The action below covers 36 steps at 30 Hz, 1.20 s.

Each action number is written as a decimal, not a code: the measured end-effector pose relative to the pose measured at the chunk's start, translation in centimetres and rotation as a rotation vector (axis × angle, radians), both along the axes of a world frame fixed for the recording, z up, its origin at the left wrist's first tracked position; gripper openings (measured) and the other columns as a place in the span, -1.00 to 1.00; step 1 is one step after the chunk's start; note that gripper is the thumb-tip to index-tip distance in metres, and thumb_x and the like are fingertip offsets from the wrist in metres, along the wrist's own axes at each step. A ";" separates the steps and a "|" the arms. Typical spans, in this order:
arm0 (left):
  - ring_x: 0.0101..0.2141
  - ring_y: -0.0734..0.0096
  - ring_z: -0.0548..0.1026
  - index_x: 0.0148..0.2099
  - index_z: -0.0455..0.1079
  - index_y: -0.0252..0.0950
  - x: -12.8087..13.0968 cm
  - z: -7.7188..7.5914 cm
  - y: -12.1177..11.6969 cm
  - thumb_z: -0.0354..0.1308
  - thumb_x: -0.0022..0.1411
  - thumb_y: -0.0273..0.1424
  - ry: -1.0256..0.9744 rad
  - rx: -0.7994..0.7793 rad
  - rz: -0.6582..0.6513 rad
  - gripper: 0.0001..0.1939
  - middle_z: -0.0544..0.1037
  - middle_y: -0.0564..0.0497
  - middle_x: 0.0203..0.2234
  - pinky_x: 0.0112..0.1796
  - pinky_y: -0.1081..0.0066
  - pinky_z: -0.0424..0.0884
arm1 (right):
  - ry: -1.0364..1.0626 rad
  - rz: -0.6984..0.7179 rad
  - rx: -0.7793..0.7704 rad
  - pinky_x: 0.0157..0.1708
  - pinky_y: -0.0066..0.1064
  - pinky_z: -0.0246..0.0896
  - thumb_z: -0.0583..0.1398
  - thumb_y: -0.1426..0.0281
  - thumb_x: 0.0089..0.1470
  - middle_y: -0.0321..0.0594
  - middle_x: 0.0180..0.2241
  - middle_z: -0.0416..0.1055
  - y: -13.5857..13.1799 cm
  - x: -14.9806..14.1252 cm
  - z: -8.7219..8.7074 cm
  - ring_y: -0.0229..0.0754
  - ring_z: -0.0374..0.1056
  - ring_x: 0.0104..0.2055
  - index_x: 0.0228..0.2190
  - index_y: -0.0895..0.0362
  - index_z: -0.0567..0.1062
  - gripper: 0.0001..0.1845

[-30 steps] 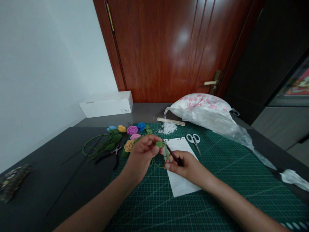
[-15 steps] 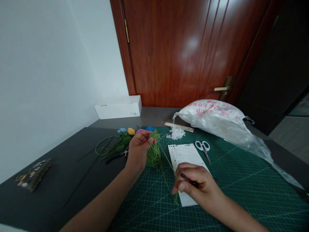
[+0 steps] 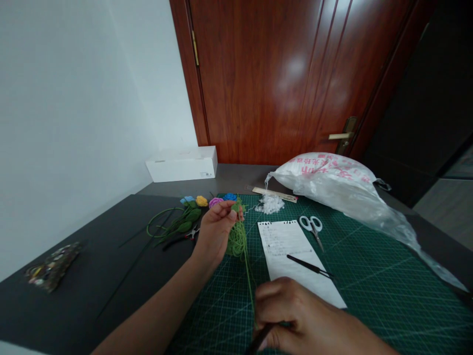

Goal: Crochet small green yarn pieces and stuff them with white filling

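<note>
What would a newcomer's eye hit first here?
Likely the big red-brown door filling the upper middle, then the bulging white bag with pink print at the table's back right. Near the centre, the left hand pinches a small green piece by a tangle of green yarn; at the bottom edge, the right hand grips a dark tool.

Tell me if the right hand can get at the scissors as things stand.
Probably yes: the scissors lie uncovered on the green mat, and nothing tall stands between them and the right hand. That hand grips a dark tool, though, so it would likely need freeing first.
</note>
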<state>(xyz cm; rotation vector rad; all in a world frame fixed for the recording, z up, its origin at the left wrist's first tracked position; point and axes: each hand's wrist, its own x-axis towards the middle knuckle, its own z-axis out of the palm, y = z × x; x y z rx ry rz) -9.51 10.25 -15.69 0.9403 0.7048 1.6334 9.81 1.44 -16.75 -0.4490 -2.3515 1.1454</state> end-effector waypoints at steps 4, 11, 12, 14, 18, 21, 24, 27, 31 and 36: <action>-0.36 0.40 0.56 -0.28 0.58 -0.33 -0.1 0.1 -0.1 0.52 -0.07 -0.46 -0.044 -0.027 -0.147 -0.74 0.65 -0.01 -0.39 -0.27 0.40 0.48 | -0.170 0.034 0.040 -0.37 -0.41 0.19 0.28 0.20 0.26 -0.24 -0.40 0.51 0.0 0.1 -0.6 -0.21 0.42 -0.35 -0.34 0.14 0.63 -0.73; -0.55 0.63 0.34 -0.18 0.55 -0.35 1.0 1.2 -2.3 0.51 0.02 -0.48 -0.091 -0.112 -0.482 -0.70 0.60 -0.06 -0.35 -0.57 0.60 0.17 | 0.558 -0.567 -0.221 -0.33 -0.37 0.25 0.11 0.18 0.38 -0.24 -0.36 0.45 2.8 2.8 1.0 -0.23 0.31 -0.39 -0.26 0.02 0.65 -0.65; -0.58 0.66 0.29 -0.17 0.53 -0.36 1.3 1.2 -2.7 0.51 0.03 -0.47 -0.098 -0.127 -0.524 -0.69 0.59 -0.06 -0.36 -0.59 0.61 0.10 | 0.733 -0.569 -0.305 -0.35 -0.39 0.25 0.09 0.13 0.38 -0.25 -0.33 0.41 3.3 3.1 1.3 -0.26 0.27 -0.40 -0.34 0.04 0.64 -0.58; -0.61 0.70 0.22 -0.17 0.51 -0.38 1.9 1.1 -3.3 0.50 0.06 -0.43 -0.112 -0.161 -0.598 -0.68 0.56 -0.05 -0.39 -0.61 0.61 0.02 | 0.926 -0.591 -0.431 -0.22 -0.38 0.31 0.16 0.06 0.32 -0.22 -0.19 0.41 3.9 3.4 1.8 -0.24 0.30 -0.27 -0.35 0.05 0.64 -0.59; -0.64 0.72 0.15 -0.14 0.48 -0.37 2.6 0.7 -4.0 0.50 0.08 -0.39 -0.125 -0.231 -0.692 -0.65 0.50 0.00 -0.46 -0.60 0.60 0.00 | 0.972 -0.617 -0.532 -0.42 -0.50 0.23 0.27 0.04 0.22 -0.31 -0.44 0.30 3.7 3.2 2.1 -0.34 0.19 -0.44 -0.30 0.10 0.65 -0.62; -0.66 0.74 0.12 -0.12 0.48 -0.37 2.6 0.4 -4.1 0.49 0.11 -0.37 -0.124 -0.247 -0.726 -0.65 0.48 0.03 -0.48 -0.59 0.60 -0.03 | 0.939 -0.614 -0.543 -0.62 -0.55 -0.03 0.28 0.09 0.24 -0.41 -0.61 0.19 3.2 3.0 2.2 -0.40 0.05 -0.61 -0.32 0.10 0.61 -0.67; -0.66 0.75 0.09 -0.12 0.49 -0.37 2.6 0.3 -4.1 0.48 0.13 -0.35 -0.118 -0.244 -0.750 -0.67 0.48 0.04 -0.49 -0.59 0.60 -0.02 | 0.904 -0.670 -0.511 -0.61 -0.54 0.00 0.32 0.10 0.20 -0.37 -0.59 0.34 3.1 2.8 2.2 -0.38 0.16 -0.62 -0.32 0.09 0.59 -0.70; -0.65 0.75 0.08 -0.13 0.51 -0.36 2.7 0.3 -4.0 0.48 0.12 -0.35 -0.112 -0.238 -0.779 -0.67 0.47 0.04 -0.49 -0.59 0.60 -0.01 | 0.900 -0.694 -0.541 -0.61 -0.54 0.01 0.34 0.09 0.16 -0.36 -0.60 0.36 3.3 2.6 2.1 -0.38 0.19 -0.61 -0.34 0.11 0.58 -0.67; -0.65 0.74 0.07 -0.14 0.52 -0.35 2.7 0.2 -4.0 0.48 0.11 -0.34 -0.110 -0.215 -0.818 -0.68 0.45 0.05 -0.49 -0.59 0.60 -0.01 | 0.907 -0.680 -0.585 -0.63 -0.55 -0.01 0.36 0.11 0.14 -0.37 -0.60 0.36 3.4 2.3 1.9 -0.40 0.17 -0.62 -0.37 0.13 0.58 -0.68; -0.64 0.74 0.08 -0.13 0.52 -0.35 2.6 0.0 -4.0 0.47 0.13 -0.33 -0.090 -0.205 -0.828 -0.69 0.45 0.04 -0.47 -0.59 0.60 -0.02 | 0.918 -0.648 -0.616 -0.62 -0.56 0.00 0.36 0.12 0.14 -0.35 -0.57 0.39 3.3 2.2 1.8 -0.40 0.20 -0.61 -0.37 0.13 0.58 -0.69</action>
